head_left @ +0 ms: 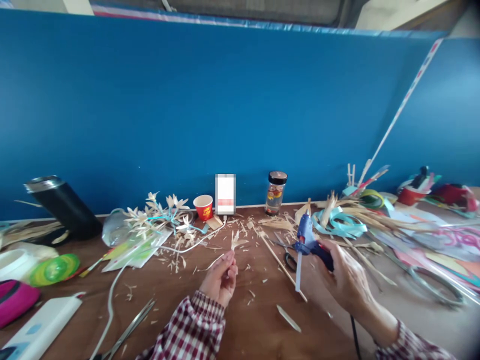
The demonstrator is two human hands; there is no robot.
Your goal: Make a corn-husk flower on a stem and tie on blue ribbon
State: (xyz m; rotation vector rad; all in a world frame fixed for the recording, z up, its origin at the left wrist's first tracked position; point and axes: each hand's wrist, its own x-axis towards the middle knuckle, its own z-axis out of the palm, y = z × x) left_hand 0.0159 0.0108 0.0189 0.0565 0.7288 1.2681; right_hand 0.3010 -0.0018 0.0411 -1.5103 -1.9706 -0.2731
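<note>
L hand (221, 278): fingers clamped on flower (235, 241); slack cd splay it
R hand (348, 275): clamped on gun (306, 234); tilt cd drip

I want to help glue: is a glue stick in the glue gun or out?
In: a pale glue stick pokes out behind the blue glue gun, which the right hand holds by its handle.

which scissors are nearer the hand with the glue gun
The scissors beside the glue gun in the right hand; the other scissors lie by the white cord, at the picture's bottom edge.
</note>
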